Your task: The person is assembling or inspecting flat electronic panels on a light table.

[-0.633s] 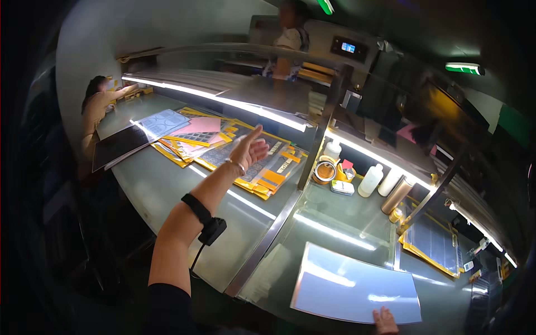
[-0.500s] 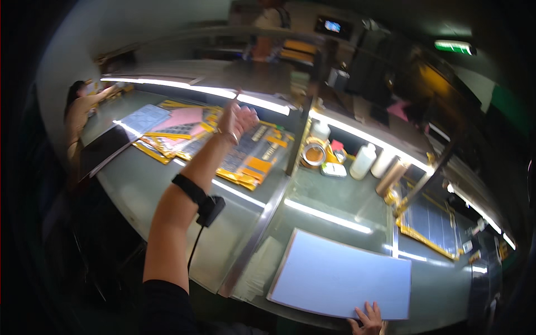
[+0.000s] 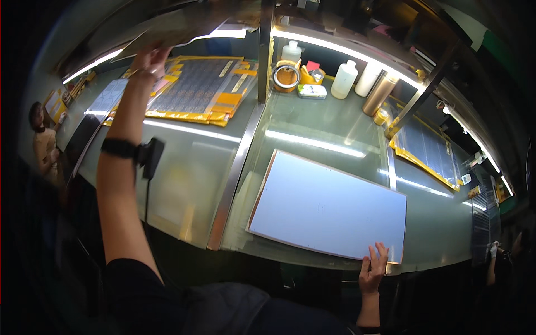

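My left arm, with a black strap and small black device on its forearm, reaches up at the left. My left hand [image 3: 151,60] is closed at the near edge of a thin, dark, glossy sheet [image 3: 181,32] at shelf height; its fingertips are partly hidden there. A pale blue rectangular panel [image 3: 329,206] with a thin brownish border lies flat on the glass-topped bench [image 3: 312,120]. By the panel's lower right corner is my right hand [image 3: 374,267], fingers apart, its tips touching the near edge.
Yellow-edged patterned films [image 3: 195,89] lie at the back left. A tape roll [image 3: 286,78], a white bottle [image 3: 344,79] and a brown cylinder [image 3: 381,94] stand behind the panel. A metal post [image 3: 265,50] rises mid-bench. Another person [image 3: 44,139] is at far left.
My left hand has gone from open in the air to closed at the sheet's edge. My right hand stays by the panel's corner. The view has tilted downward.
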Available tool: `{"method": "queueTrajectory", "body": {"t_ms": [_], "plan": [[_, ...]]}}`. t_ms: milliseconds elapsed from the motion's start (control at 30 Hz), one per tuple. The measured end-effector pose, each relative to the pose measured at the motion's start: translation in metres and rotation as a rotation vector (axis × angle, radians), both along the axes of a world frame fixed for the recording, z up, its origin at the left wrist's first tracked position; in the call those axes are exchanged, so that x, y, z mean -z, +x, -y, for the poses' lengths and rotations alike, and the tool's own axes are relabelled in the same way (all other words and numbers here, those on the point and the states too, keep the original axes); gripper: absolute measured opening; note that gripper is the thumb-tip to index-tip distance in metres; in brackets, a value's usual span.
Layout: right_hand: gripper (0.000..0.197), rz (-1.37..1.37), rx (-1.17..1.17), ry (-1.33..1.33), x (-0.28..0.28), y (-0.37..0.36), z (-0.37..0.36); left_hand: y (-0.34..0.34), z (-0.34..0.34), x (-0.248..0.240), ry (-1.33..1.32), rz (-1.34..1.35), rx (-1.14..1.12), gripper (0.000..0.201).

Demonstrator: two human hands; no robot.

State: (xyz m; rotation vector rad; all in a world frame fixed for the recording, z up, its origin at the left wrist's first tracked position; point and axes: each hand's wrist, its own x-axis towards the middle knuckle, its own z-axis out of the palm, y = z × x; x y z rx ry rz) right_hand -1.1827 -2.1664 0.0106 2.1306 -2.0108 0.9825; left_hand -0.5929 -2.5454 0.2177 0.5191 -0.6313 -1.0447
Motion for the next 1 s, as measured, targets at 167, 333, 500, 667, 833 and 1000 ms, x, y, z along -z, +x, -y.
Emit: {"method": "queueTrajectory", "body": {"t_ms": [167, 333, 500, 667, 833, 1000], "plan": [[0.024, -0.013, -0.026, -0.098, -0.018, -0.007, 0.005, 0.095, -0.176, 0.073, -0.114, 0.142, 0.557, 0.031], [0.026, 0.020, -0.160, -0.139, -0.021, -0.003, 0.023, 0.043, -0.372, 0.162, 0.191, 0.044, -0.258, 0.041], [0.025, 0.048, -0.233, -0.191, -0.034, 0.012, 0.042, -0.014, -0.417, 0.211, 0.303, -0.108, -0.159, 0.036], [0.026, -0.047, -0.318, -0.227, -0.045, 0.012, 0.025, -0.004, -0.426, 0.255, 0.552, 0.066, -0.056, 0.038], [0.024, 0.022, 0.040, -0.208, -0.025, -0.039, -0.031, -0.021, -0.432, 0.215, 0.700, 0.208, 0.082, 0.029], [0.030, 0.247, 0.349, -0.134, -0.009, -0.082, -0.065, 0.030, -0.461, 0.239, 0.724, 0.215, -0.458, 0.024]]}}
